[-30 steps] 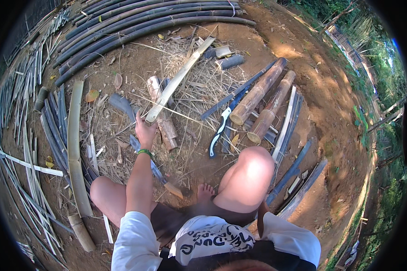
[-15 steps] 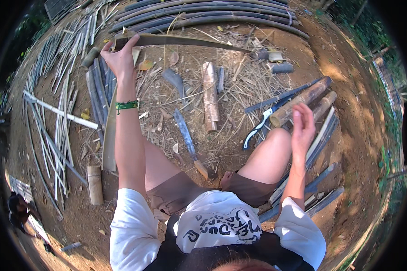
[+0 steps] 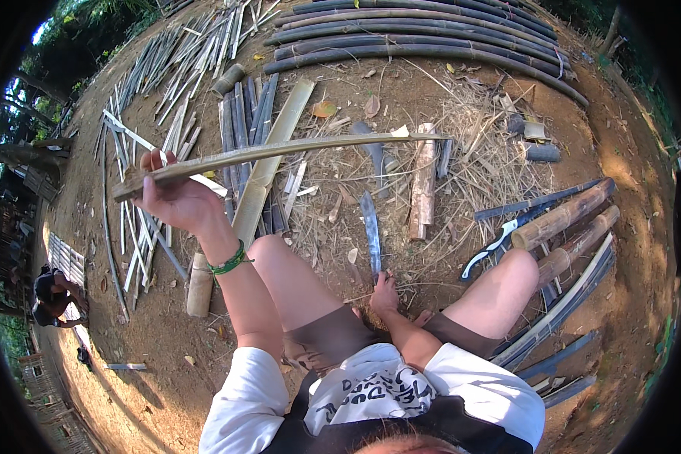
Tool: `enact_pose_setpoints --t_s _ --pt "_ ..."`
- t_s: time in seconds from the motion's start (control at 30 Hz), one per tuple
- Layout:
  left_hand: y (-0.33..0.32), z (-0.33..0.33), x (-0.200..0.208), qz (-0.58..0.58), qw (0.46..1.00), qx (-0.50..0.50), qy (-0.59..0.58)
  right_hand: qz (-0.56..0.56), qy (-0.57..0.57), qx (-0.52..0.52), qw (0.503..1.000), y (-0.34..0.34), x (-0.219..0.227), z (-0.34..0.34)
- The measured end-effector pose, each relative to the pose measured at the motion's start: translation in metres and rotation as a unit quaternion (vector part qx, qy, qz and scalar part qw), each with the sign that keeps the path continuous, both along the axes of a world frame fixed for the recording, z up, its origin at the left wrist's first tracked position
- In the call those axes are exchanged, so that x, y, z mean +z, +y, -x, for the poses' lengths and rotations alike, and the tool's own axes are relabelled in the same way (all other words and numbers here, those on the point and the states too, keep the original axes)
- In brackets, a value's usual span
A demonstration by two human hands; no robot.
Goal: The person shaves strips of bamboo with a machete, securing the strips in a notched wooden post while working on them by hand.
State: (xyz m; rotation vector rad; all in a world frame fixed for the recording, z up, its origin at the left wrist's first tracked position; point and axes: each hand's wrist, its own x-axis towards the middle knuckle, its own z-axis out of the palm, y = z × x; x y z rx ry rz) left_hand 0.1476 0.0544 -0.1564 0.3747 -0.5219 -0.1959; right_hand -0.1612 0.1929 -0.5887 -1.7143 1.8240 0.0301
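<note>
My left hand (image 3: 178, 203) is closed round the near-left end of a long split bamboo strip (image 3: 280, 149). The strip is raised and stretches rightward over the ground, its far tip above a short light-brown log (image 3: 424, 185). Down between my knees, my right hand (image 3: 384, 293) is wrapped round the handle of a machete, whose grey blade (image 3: 371, 234) points away from me along the ground. Its handle is mostly covered by my fingers. Beneath the raised strip, a wide split bamboo piece (image 3: 289, 113) lies slanted at the left.
A saw (image 3: 492, 247) with a white and black handle lies by my right knee, beside thick bamboo lengths (image 3: 564, 216). Long dark poles (image 3: 424, 47) are stacked at the back. Thin strips (image 3: 170, 64) are spread at far left, near another person (image 3: 55, 296). A short bamboo section (image 3: 199, 286) stands left.
My left hand has come down and left with the bamboo strip. My right hand moved from beside my right knee to the machete handle and took hold. The view has shifted left.
</note>
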Motion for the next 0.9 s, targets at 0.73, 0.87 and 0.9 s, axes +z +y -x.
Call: enact_pose_setpoints --t_s 0.73,0.87,0.9 --pt "0.024 0.024 0.205 0.166 0.867 -0.264 -0.388 0.131 -0.421 -0.191 0.877 -0.083 0.193 -0.011" --pt "-0.008 0.062 0.181 0.001 0.906 -0.138 -0.401 0.205 -0.515 -0.118 0.824 -0.093 0.288 -0.021" --pt "-0.01 0.056 0.182 0.036 0.892 -0.203 -0.403 0.219 -0.539 -0.092 0.808 -0.095 0.309 -0.03"
